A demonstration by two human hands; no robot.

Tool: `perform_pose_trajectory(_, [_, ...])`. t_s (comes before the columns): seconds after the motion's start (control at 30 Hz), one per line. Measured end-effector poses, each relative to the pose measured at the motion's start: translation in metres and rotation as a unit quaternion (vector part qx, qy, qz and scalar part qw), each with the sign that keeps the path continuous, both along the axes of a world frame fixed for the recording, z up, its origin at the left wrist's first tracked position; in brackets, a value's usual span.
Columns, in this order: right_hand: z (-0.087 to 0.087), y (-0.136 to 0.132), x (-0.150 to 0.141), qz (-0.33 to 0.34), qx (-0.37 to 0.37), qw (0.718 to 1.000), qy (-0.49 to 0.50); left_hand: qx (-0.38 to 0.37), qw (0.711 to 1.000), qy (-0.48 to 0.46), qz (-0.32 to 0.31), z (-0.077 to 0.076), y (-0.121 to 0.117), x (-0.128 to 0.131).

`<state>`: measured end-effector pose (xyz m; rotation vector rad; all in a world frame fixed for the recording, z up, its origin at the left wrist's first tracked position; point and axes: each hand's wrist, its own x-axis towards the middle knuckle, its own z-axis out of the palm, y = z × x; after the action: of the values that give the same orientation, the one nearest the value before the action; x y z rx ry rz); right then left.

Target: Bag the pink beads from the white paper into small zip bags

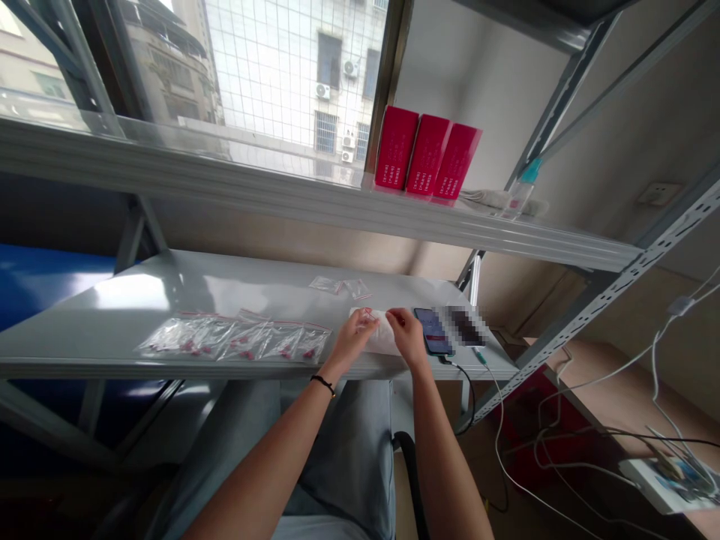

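Over a white sheet (385, 337) near the shelf's front edge, my left hand (352, 339) is closed on a small clear zip bag (368, 316), whose red strip shows at the fingertips. My right hand (408, 337) is close beside it, thumb and fingers pinched together above the sheet's right side. What the right fingertips hold, if anything, is too small to make out. To the left lies a row of clear zip bags (241, 339) with small dark-red pieces inside, overlapping one another. Two flat zip bags (340, 286) lie farther back.
Right of my hands lie a phone (434, 332) with a cable plugged in and a second, blurred device (466, 327). An upper shelf (270, 199) spans above, bearing red boxes (428, 156) and a small bottle (520, 191). White cables (506, 450) hang at the right.
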<state>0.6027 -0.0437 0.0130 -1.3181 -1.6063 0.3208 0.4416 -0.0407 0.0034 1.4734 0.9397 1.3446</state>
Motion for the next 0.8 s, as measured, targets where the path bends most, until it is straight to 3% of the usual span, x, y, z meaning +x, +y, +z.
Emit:
perform_pose_trajectory(0.1, [0.025, 0.006, 0.006, 0.040, -0.004, 0.999, 0.025, 0.008, 1.000, 0.013, -0.003, 0.004, -0.004, -0.001])
perform_pose_trajectory(0.23, [0.051, 0.014, 0.005, 0.162, -0.044, 0.985, -0.038, 0.019, 1.000, 0.009, -0.012, 0.005, -0.004, -0.001])
perform_pose_trajectory(0.3, [0.055, 0.021, 0.004, 0.135, -0.040, 0.987, -0.079, 0.015, 1.000, -0.005, -0.005, 0.004, -0.003, -0.001])
perform_pose_trajectory(0.43, [0.043, 0.038, 0.002, 0.044, -0.057, 0.989, -0.133, -0.009, 0.997, -0.061, 0.054, -0.002, 0.000, 0.000])
perform_pose_trajectory(0.63, [0.010, 0.054, -0.017, 0.044, -0.096, 0.966, -0.236, -0.015, 0.983, -0.128, 0.129, -0.007, 0.005, -0.001])
perform_pose_trajectory(0.8, [0.001, 0.056, -0.023, 0.044, -0.095, 0.954, -0.281, -0.018, 0.984, -0.138, 0.110, -0.008, 0.006, -0.001])
